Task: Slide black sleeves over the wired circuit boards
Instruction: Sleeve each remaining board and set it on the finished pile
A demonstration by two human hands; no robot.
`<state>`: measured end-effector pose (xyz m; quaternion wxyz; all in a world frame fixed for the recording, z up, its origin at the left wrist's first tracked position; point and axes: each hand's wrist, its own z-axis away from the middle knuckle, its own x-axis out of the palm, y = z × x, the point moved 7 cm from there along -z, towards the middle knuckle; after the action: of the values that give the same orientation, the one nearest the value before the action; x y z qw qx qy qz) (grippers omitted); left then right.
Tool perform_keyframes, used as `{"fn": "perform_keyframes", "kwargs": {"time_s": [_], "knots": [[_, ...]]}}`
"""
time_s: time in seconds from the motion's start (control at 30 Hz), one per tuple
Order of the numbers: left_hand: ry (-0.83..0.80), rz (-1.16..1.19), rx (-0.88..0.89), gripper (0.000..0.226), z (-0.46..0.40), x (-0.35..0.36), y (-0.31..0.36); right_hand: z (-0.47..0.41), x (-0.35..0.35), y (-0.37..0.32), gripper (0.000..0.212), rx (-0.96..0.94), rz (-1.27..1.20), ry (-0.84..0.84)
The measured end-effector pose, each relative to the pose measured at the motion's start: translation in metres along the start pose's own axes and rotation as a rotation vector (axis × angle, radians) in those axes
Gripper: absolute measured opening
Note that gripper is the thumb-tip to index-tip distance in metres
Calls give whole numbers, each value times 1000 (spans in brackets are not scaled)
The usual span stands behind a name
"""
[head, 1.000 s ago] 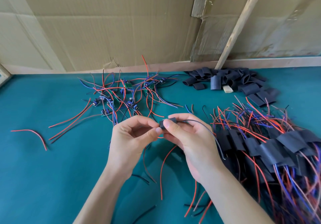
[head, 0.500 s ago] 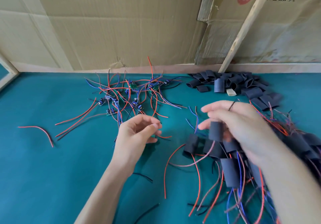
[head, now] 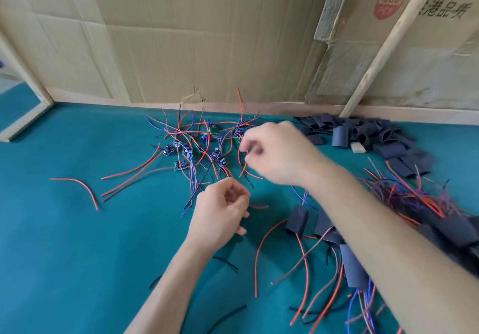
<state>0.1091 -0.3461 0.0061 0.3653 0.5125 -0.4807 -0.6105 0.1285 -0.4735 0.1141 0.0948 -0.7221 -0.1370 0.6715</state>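
**Materials and finishes observed**

Table cover (head: 77,243): teal cloth, matt, felt-like nap. Backing wall (head: 207,35): corrugated cardboard, creased, dull brown. Diagonal batten (head: 383,43): bare pale wood, unfinished. Loose sleeves (head: 363,136): black matt, pliable tubing. Wires (head: 129,170): smooth, plastic-looking insulation, red, blue, black. Circuit boards (head: 213,130): green, slightly glossy.

My right hand (head: 277,152) no longer holds the sleeved board; that piece now lies at the near edge of the finished pile (head: 296,221), red lead trailing toward me. The hand has crossed left and forward and now hangs over the right edge of the bare boards (head: 197,149), fingers curled down among the wires. My left hand (head: 220,211) is empty, fingers loosely curled, a little nearer me than before.
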Motion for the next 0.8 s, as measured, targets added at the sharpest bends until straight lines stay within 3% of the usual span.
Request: {"fn": "perform_keyframes", "kwargs": {"time_s": [0.07,0.13,0.27,0.47,0.63,0.8], "knots": [[24,-30,-4,15,1,-2,1,-29,41,-4,27,31,18,-120],[62,-47,-22,14,1,-6,1,-46,65,-5,27,71,-5,-136],[91,-62,-53,12,-2,-14,1,-61,81,3,8,155,-106,-72],[121,119,-98,17,-5,-20,-1,-42,41,34,18,289,-236,104],[-50,478,-156,20,-6,-7,0,6,6,59,34,436,-251,203],[-249,654,-236,26,-1,13,2,47,22,33,37,385,-328,98]]}}
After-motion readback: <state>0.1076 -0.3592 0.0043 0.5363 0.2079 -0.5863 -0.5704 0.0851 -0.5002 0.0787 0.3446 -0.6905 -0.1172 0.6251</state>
